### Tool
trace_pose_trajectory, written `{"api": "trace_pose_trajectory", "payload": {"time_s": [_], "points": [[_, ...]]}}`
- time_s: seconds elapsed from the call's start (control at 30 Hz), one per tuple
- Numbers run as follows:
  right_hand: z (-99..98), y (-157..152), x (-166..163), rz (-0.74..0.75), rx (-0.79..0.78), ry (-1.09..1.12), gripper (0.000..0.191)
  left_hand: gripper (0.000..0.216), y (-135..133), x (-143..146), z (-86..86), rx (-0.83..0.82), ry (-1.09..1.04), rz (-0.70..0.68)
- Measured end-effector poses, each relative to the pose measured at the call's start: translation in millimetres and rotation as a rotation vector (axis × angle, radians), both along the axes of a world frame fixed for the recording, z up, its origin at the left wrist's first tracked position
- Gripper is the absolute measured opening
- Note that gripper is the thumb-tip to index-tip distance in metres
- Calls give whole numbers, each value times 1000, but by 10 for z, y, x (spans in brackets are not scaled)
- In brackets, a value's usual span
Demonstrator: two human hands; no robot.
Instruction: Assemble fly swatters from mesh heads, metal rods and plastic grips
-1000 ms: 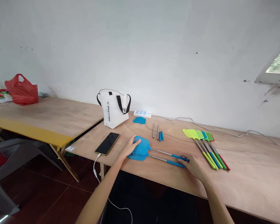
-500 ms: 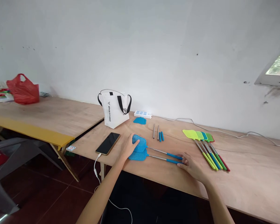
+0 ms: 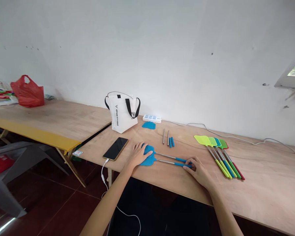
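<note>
Two blue fly swatters [image 3: 147, 160] lie side by side on the wooden table, heads to the left and handles to the right. Flat across their mesh heads rests my left hand [image 3: 138, 154], fingers stretched out and thumb pointing right. My right hand [image 3: 197, 169] has its thumb and fingers curled round the ends of the blue handles [image 3: 180, 161]. Behind the swatters are two metal tubes [image 3: 168, 138] and two short blue grips [image 3: 171, 142]. Some loose blue swatter heads [image 3: 148, 125] are stacked farther back.
Several finished-looking swatters [image 3: 221, 157] in mixed colours lie fanned at right. On the left are a phone [image 3: 115, 148] with a white cable and a white bag [image 3: 123, 114]. A power strip [image 3: 151, 118] sits by the wall. A red bag [image 3: 28, 92] stands on the neighbouring table.
My left hand has spread farther over both swatter heads, covering more of them. The two swatters appear slightly closer together. My right hand stays at the handle ends. The view has shifted slightly.
</note>
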State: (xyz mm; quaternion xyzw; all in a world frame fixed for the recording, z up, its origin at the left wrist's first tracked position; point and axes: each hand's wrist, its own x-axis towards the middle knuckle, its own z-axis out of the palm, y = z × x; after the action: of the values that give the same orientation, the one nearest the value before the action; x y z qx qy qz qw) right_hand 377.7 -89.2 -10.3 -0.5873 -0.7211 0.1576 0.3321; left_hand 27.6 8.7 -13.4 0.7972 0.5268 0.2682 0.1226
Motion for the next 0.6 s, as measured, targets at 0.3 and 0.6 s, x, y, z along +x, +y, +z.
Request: {"api": "trace_pose_trajectory", "payload": {"time_s": [0.3, 0.6], "points": [[32, -28, -10, -36, 28, -106, 27, 18, -208, 215, 310, 72, -65, -361], [32, -154, -695, -40, 315, -440, 26, 17, -269, 353, 253, 30, -29, -443]]}}
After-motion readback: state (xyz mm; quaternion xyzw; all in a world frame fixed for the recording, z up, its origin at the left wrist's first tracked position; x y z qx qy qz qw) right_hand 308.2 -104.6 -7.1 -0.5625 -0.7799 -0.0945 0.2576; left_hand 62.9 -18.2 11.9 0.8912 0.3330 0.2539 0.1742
